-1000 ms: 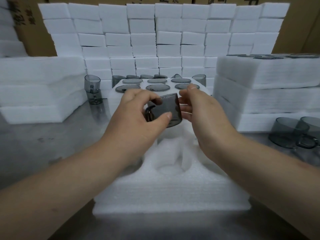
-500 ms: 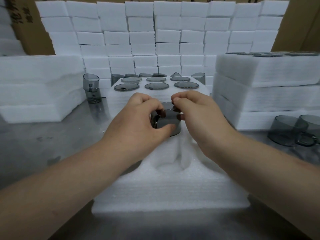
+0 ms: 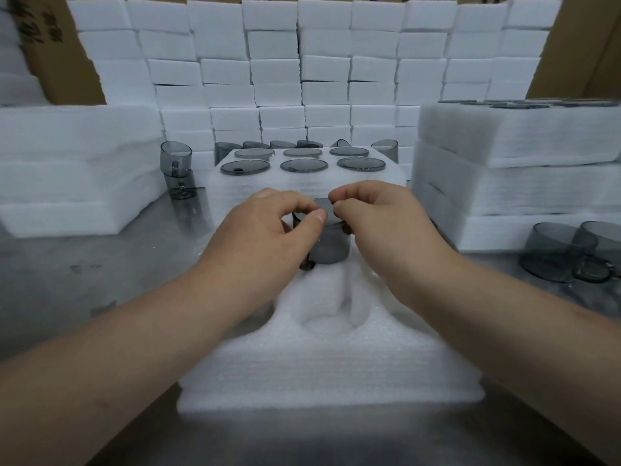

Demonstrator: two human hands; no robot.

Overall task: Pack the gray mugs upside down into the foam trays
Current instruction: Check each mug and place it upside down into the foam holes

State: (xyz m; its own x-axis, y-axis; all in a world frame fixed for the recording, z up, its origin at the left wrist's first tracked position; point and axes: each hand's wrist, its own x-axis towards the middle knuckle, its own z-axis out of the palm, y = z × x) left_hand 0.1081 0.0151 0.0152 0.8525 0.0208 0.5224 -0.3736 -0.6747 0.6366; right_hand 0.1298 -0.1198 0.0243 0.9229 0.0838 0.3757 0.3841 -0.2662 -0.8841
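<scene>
At 6 o'clock, nearest the camera, a white foam tray [image 3: 329, 368] lies on the steel table [image 3: 84, 274], with a round empty pocket [image 3: 324, 319] open in its middle. Just beyond that pocket, toward 12 o'clock, a gray mug [image 3: 331, 247] stands upside down with its flat base up and its mouth down in the foam; how deep it sits cannot be told. Its handle shows low at 7 o'clock of the mug. The left hand [image 3: 265, 237] comes in from 8 o'clock and clamps thumb and curled fingers on the mug's upturned base edge. The right hand [image 3: 379, 227] comes in from 4 o'clock and pinches the same edge from the opposite side. The two hands nearly meet over the base. Farther out at 12 o'clock a second tray [image 3: 302, 186] holds six mugs base up [image 3: 304, 165], and more mugs stand behind it. At 10 o'clock two upright mugs [image 3: 176, 174] are stacked one in the other. At 3 o'clock loose mugs [image 3: 557, 252] rest on the table. Foam slabs pile up at 9 o'clock [image 3: 77, 169] and 2 o'clock [image 3: 517, 183]. Farthest, a wall of foam blocks [image 3: 322, 72] stands before cardboard boxes [image 3: 60, 62].
</scene>
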